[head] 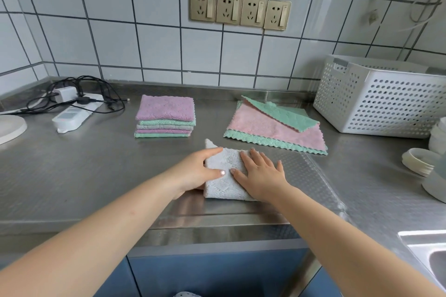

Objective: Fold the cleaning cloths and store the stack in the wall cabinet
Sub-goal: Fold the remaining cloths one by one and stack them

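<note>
Pressing flat, the open right hand point(259, 173) pins the grey cloth point(225, 176). The left hand point(199, 172) pinches its left edge. The folded stack point(165, 116) lies beyond, nearer the left hand.

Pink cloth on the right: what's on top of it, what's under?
On the pink cloth: a green cloth, folded diagonally. Under it: another green cloth, only scalloped edges showing; anything beneath is hidden.

On the countertop point(72, 176), the folded stack point(165, 117) lies left of unfolded cloths point(275, 128); basket point(381, 96) far right, power strip point(72, 113) far left
</note>
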{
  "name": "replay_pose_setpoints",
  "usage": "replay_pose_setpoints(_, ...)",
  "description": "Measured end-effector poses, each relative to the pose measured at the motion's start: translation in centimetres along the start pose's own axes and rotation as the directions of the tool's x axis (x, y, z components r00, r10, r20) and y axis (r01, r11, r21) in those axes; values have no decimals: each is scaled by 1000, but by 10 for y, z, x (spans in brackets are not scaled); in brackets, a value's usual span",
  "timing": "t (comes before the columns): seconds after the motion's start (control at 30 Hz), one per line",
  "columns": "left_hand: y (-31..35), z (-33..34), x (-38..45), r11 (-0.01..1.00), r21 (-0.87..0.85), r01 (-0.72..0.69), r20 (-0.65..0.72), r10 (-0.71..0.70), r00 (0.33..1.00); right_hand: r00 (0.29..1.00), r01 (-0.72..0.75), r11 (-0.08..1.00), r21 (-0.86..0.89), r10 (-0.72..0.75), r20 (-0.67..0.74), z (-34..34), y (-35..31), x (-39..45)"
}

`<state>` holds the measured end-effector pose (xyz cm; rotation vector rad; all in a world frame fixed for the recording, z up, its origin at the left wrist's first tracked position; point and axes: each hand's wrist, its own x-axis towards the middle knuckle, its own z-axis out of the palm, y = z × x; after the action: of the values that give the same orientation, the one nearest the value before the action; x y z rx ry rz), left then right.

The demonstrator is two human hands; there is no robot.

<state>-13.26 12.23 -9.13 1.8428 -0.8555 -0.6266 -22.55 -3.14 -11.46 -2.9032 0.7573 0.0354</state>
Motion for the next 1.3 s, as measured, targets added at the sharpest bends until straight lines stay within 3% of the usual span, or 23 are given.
replay_pose_setpoints(0.13, -6, 1, 2, 996, 72, -57, -65, 62, 996, 999, -6, 998, 70, 9, -54, -1, -2, -4)
replay_pose_setpoints(0.23, -9, -4, 4, 985, 96, -143, -103, 153, 983, 988, 5, 944, 329, 47, -149, -8, -3, -4)
replay_pose_setpoints(0.33, -13, -22, 10, 977, 94, -189, -146, 202, 969, 983, 32, 777, 629, 88, -159, -20, -4, 6)
replay_pose_setpoints(0.4, -13, -40, 14, 981, 60, -186, -156, 194, 969, 998, 4, 569, 822, 44, -35, -26, -4, 13)
replay_pose_setpoints(0.47, -15, -64, 21, 982, 32, -186, -185, 189, 964, 998, -35, 379, 925, -37, 53, -32, -12, 27)
replay_pose_setpoints(0.5, -14, -76, 26, 983, 8, -182, -196, 180, 964, 997, -36, 368, 929, -47, 57, -37, -19, 33)
replay_pose_setpoints(0.63, -7, -127, 49, 988, -87, -124, -232, 101, 968, 998, 43, 463, 885, 18, -58, -59, -56, 77)
replay_pose_setpoints(0.83, -8, -193, 96, 995, 32, -91, -388, 96, 916, 986, 123, 509, 852, 33, -161, -84, -109, 138)
replay_pose_setpoints(1.13, -37, -216, 133, 988, 146, 53, -380, 7, 925, 995, 71, 628, 775, 15, -103, -67, -128, 189)
replay_pose_setpoints(1.3, -39, -218, 138, 927, 339, 160, -346, -35, 938, 999, 34, 629, 776, 8, -50, -58, -131, 194)
